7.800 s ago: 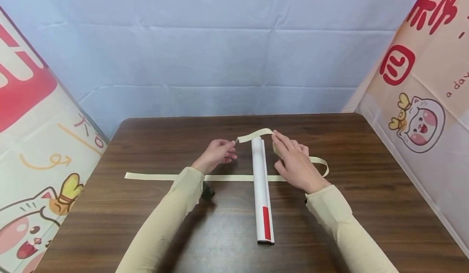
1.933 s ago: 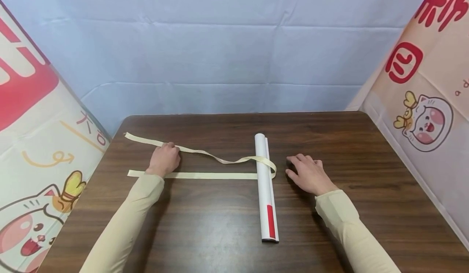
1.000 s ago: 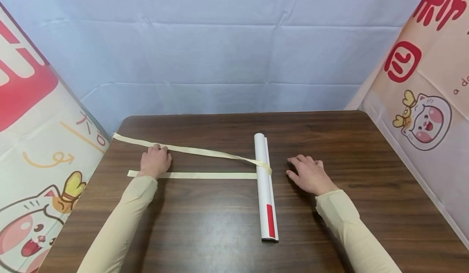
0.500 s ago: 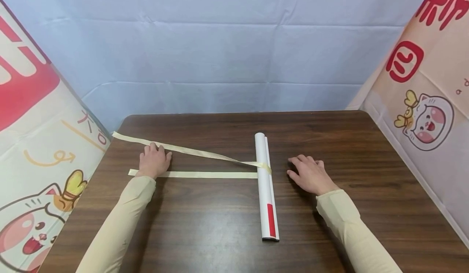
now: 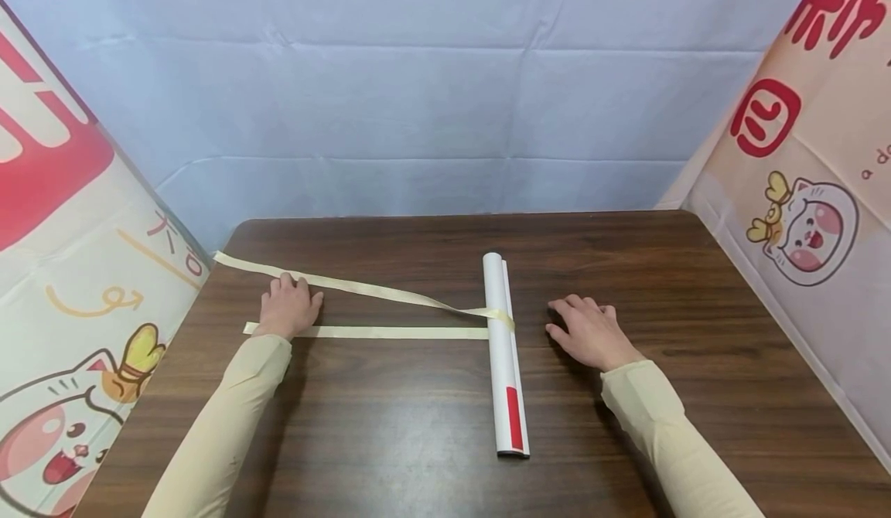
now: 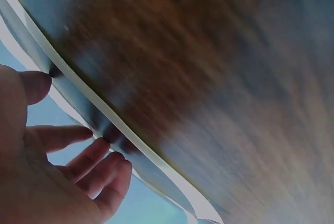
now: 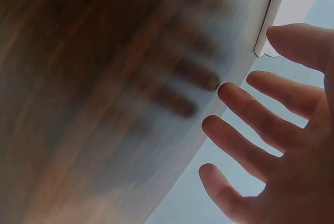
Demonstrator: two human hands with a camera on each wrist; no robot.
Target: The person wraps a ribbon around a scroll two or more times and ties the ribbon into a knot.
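A cream ribbon [image 5: 390,294] is looped around a white roll [image 5: 496,363] with a red strip near its close end. Both tails run left over the table; the far one slants toward the back left corner and twists near the roll, while the near one [image 5: 411,333] lies straight. My left hand [image 5: 291,305] rests its fingertips at the far tail, its wrist over the near tail. Relaxed fingers [image 6: 94,164] reach to the ribbon in the left wrist view. My right hand [image 5: 585,331] lies loosely to the right of the roll, apart from it and holding nothing.
The dark wooden table [image 5: 390,425] has rounded back corners. A pale blue-white cloth [image 5: 418,116] hangs behind it. Printed panels with cartoon cats stand along the left side [image 5: 63,286] and the right side [image 5: 800,224].
Earlier both hands were at the ribbon's lifted end above the roll. The left hand has since drawn that tail leftward and the loop has tightened. In the last half second almost nothing moves.
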